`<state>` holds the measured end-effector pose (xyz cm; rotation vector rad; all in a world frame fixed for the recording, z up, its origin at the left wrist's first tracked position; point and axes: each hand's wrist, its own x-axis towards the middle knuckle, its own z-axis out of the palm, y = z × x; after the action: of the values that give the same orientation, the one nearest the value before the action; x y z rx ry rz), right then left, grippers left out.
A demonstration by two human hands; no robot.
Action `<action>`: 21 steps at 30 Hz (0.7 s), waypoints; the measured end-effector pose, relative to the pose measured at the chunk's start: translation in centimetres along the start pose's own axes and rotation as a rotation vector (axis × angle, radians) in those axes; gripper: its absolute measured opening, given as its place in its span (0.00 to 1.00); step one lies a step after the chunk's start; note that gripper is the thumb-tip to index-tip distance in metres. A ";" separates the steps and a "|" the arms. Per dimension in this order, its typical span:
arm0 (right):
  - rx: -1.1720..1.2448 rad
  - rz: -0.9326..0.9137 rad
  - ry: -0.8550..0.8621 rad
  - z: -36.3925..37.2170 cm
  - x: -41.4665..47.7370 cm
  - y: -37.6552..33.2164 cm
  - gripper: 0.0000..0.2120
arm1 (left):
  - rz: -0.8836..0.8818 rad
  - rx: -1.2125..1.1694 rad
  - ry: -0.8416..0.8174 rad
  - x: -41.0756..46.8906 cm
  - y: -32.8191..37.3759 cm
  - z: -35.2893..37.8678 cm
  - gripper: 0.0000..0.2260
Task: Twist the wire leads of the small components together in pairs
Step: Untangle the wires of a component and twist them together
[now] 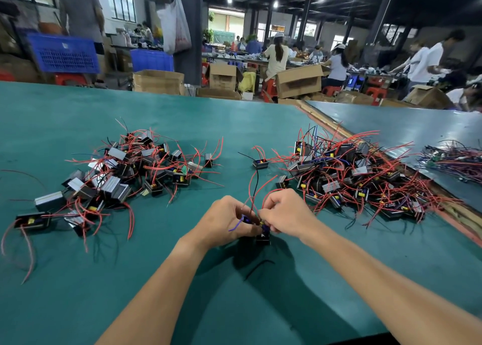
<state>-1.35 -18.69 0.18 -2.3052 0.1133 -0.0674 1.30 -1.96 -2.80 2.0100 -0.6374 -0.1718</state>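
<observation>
On the head camera I see my left hand (229, 220) and right hand (285, 214) meeting over the green table (78, 115). Both sets of fingers are curled, pinching the wire leads (254, 188) of a small black component (263, 236) between them. The left pile (117, 172) and right pile (352, 177) of components flank my hands.

held component (263, 238) half hidden, wire bundle (455, 159) cropped
</observation>
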 end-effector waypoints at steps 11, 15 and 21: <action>0.423 0.041 -0.351 -2.6 -0.3 0.2 0.08 | -0.006 0.017 -0.011 -0.2 0.3 0.1 0.10; 0.133 -0.158 -0.384 -2.9 -0.2 1.7 0.15 | 0.015 0.026 0.010 -0.3 0.6 0.2 0.11; 0.012 -0.256 -0.379 -3.0 0.4 2.5 0.08 | 0.001 0.081 0.044 -0.3 0.8 0.2 0.12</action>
<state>-1.34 -22.60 0.32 -2.2658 -0.3746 0.2375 0.67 -2.27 -2.32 2.0851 -0.6264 -0.1018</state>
